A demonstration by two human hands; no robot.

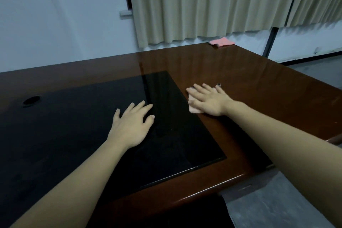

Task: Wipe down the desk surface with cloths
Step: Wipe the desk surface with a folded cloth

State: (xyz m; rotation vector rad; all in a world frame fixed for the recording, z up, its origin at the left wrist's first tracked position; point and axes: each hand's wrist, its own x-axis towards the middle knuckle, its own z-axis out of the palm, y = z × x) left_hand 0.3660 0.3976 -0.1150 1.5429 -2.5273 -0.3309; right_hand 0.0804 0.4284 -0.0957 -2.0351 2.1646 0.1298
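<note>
A glossy brown wooden desk [240, 72] with a black inlaid panel [74, 126] fills the view. My right hand [209, 100] lies flat with straight fingers on a pale pink cloth [194, 110], pressing it onto the brown wood just right of the panel's edge; most of the cloth is hidden under the palm. My left hand [131, 126] rests palm down on the black panel, fingers spread, holding nothing. A second pink cloth [222, 41] lies crumpled at the desk's far right corner.
A round cable hole [31, 101] sits in the panel at far left. Beige curtains [212, 3] hang behind the desk. A small dark object [219, 84] lies beyond my right fingertips. The desk's right edge drops to grey floor [277, 200].
</note>
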